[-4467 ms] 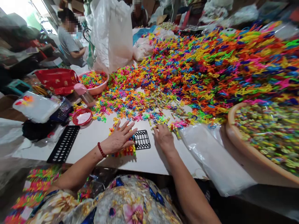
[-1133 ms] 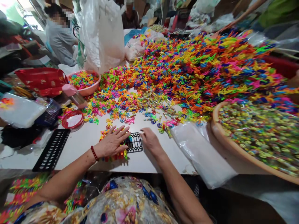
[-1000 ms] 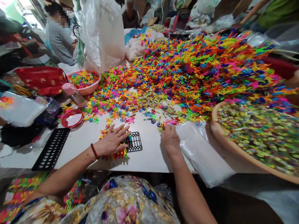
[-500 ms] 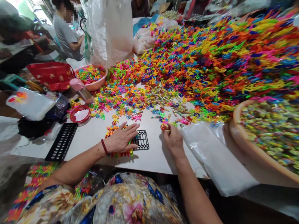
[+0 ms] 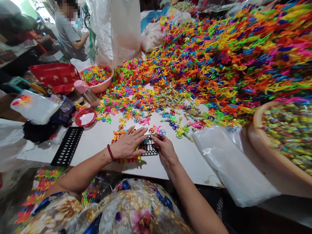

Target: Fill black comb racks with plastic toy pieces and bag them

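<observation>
My left hand (image 5: 128,144), fingers stretched out, lies flat over a row of colourful small plastic toys (image 5: 119,133) set in a black slotted rack (image 5: 149,150). The rack's right end shows bare slots; its left part is hidden under the hand and toys. At that right end, my right hand (image 5: 168,151) pinches a small toy bicycle (image 5: 158,129) with a pink frame, a red wheel and a blue wheel. Its lower part is covered by my fingertips. Loose toy bicycles (image 5: 181,132) and patterned tubes (image 5: 188,120) lie just beyond.
A big heap of coloured toy pieces (image 5: 209,65) covers the back and right. An orange tub (image 5: 255,130) stands right, beside clear plastic bags (image 5: 226,162). A second black rack (image 5: 67,146), red basket (image 5: 94,122) and pink basin (image 5: 104,85) are left. A person (image 5: 70,32) works behind.
My right hand has moved left from the bare tabletop to the rack's right end, bringing the toy bicycle. My left hand stays flat on the rack. The view has shifted slightly.
</observation>
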Demonstrator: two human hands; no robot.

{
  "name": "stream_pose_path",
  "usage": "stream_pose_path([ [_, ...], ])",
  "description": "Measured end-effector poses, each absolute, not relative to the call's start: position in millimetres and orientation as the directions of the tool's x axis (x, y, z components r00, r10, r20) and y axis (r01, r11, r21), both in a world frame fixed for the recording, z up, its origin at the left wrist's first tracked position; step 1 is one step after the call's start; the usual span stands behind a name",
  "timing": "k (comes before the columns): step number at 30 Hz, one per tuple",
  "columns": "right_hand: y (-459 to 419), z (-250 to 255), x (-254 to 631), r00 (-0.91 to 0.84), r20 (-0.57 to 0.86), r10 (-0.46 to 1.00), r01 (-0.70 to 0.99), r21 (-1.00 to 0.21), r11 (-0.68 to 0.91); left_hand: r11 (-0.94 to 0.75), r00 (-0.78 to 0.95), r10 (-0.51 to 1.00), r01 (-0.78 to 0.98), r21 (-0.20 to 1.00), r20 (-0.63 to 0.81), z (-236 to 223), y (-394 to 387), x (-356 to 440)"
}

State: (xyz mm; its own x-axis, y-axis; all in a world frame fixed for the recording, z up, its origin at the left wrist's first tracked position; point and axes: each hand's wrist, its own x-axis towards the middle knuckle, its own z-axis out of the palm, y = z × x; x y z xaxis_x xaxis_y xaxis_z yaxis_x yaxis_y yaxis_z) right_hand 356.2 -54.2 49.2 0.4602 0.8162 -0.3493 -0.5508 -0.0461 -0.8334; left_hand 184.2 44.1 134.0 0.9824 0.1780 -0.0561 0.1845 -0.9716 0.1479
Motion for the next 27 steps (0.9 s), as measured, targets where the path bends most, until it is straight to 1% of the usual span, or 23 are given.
stream_pose_path([
  [2, -55.2, 47.9, 356.3, 0.488, -0.294, 0.822, -0.462, -0.886, -0.042, -0.971, 0.982, 0.178, 0.186, 0.148, -0.061, 134.2, 43.9, 184.1],
  [3, -55.0, 47.0, 356.1, 0.493, -0.249, 0.833, -0.375, -0.925, -0.054, -0.971, 0.982, 0.179, 0.187, 0.149, -0.064, 134.6, 43.8, 184.1],
  [5, -53.0, 45.2, 355.1, 0.487, -0.141, 0.862, -0.121, -0.988, -0.093, -0.971, 0.982, 0.178, 0.186, 0.150, -0.066, 135.4, 43.7, 184.4],
  [7, -49.3, 43.1, 354.1, 0.452, -0.027, 0.892, 0.145, -0.984, -0.103, -0.971, 0.982, 0.176, 0.185, 0.149, -0.068, 136.0, 43.7, 184.8],
  [8, -47.1, 41.7, 353.6, 0.425, 0.030, 0.905, 0.248, -0.965, -0.084, -0.972, 0.982, 0.176, 0.184, 0.148, -0.069, 136.1, 43.8, 184.9],
  [10, -42.8, 38.1, 353.2, 0.364, 0.129, 0.923, 0.383, -0.924, -0.022, -0.972, 0.982, 0.176, 0.184, 0.146, -0.071, 135.8, 44.1, 185.0],
  [13, -38.5, 32.2, 354.3, 0.301, 0.210, 0.930, 0.495, -0.868, 0.036, -0.973, 0.983, 0.171, 0.180, 0.146, -0.070, 134.9, 44.5, 184.8],
  [16, -37.9, 29.0, 357.1, 0.255, 0.224, 0.941, 0.563, -0.825, 0.044, -0.974, 0.984, 0.167, 0.175, 0.146, -0.062, 134.1, 44.6, 184.4],
  [19, -38.8, 27.9, 360.2, 0.188, 0.248, 0.950, 0.611, -0.787, 0.084, -0.974, 0.985, 0.167, 0.173, 0.144, -0.048, 132.7, 44.7, 183.9],
  [23, -39.0, 23.7, 360.9, 0.104, 0.239, 0.965, 0.667, -0.737, 0.111, -0.972, 0.984, 0.176, 0.179, 0.151, -0.033, 130.8, 44.9, 183.4],
  [27, -36.8, 19.9, 356.6, 0.091, 0.219, 0.972, 0.661, -0.743, 0.106, -0.977, 0.986, 0.162, 0.165, 0.136, -0.033, 131.0, 44.5, 183.9],
])
